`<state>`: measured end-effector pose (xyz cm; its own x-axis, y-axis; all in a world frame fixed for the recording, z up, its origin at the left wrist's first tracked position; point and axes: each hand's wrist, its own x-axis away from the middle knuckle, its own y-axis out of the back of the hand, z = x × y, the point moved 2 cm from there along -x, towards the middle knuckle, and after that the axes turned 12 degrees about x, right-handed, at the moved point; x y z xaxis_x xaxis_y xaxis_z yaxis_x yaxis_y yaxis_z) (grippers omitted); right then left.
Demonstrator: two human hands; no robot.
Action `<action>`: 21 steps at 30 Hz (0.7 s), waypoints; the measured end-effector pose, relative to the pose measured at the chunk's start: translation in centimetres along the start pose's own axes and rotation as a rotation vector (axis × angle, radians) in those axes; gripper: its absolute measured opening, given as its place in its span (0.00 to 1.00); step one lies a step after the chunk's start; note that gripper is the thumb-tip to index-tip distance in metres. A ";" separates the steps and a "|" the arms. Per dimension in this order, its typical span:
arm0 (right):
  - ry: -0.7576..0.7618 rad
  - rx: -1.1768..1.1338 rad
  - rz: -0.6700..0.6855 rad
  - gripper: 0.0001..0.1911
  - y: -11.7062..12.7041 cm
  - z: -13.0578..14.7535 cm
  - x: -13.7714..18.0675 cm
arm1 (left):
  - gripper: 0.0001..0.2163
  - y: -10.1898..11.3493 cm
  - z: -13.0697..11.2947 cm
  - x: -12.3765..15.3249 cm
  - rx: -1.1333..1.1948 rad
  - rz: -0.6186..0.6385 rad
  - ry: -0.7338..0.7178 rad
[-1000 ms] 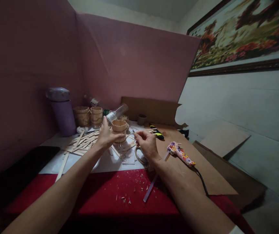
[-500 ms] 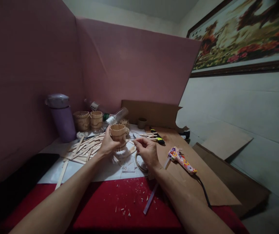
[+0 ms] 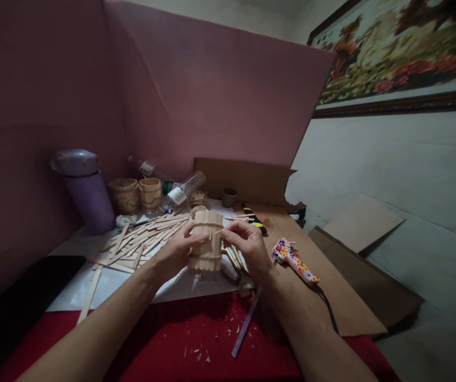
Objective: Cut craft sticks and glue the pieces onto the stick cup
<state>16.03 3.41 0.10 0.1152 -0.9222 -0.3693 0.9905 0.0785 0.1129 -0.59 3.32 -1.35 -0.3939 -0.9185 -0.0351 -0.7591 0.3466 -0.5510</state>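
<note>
My left hand (image 3: pixel 173 255) is closed around a small barrel-shaped cup (image 3: pixel 207 246) built of upright wooden craft sticks, with twine-like bands near its top and bottom. The cup is tilted, so its side faces me. At its right side, my right hand (image 3: pixel 247 243) pinches a thin pale sliver (image 3: pixel 217 232) between thumb and fingertips. The sliver's tip is against or very near the cup's wall; I cannot tell if it touches. Gold-handled scissors (image 3: pixel 233 264) lie just below the right hand, partly hidden.
Loose craft sticks (image 3: pixel 144 241) spread at left on white paper. Behind are two similar cups (image 3: pixel 150 194), a purple bottle (image 3: pixel 86 196) and clear plastic bottles (image 3: pixel 183 191). A flower-patterned glue gun (image 3: pixel 295 260) rests on cardboard (image 3: pixel 343 302) at right; a glue stick (image 3: pixel 246 326) lies in front.
The left hand has tipped the cup so its side now shows instead of its open top. The right hand has come nearer to the cup's side. The view has shifted slightly.
</note>
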 end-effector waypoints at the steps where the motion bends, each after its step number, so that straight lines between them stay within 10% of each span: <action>1: -0.004 0.006 0.009 0.12 0.1 0.0 0.0 | 0.27 0.0 0.0 0.0 0.001 0.015 0.010; 21: -0.110 -0.010 0.028 0.16 0.0 -0.8 -0.2 | 0.26 -0.4 0.9 0.2 -0.037 0.031 0.010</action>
<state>16.10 3.93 -0.54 0.1344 -0.9556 -0.2623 0.9877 0.1080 0.1127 0.13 2.80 -1.88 -0.4220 -0.9056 -0.0434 -0.7651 0.3814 -0.5188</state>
